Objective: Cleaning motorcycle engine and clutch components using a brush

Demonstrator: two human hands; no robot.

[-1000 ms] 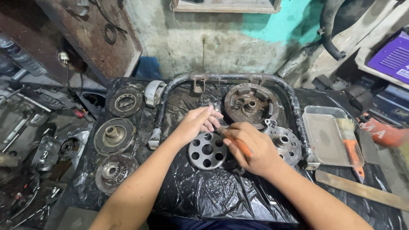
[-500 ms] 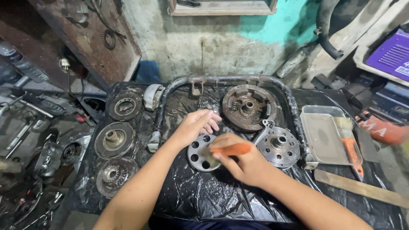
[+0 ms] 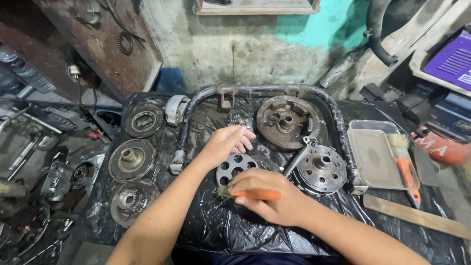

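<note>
Lying crosswise, brush bristles leftward

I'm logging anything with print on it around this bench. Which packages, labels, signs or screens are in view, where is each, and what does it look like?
Purple box: far right, upper corner, flat rectangular face with pale lines of print.
Orange-red container: right edge, beyond the metal tray, rounded, with large white lettering.
No signs or screens show.
</note>
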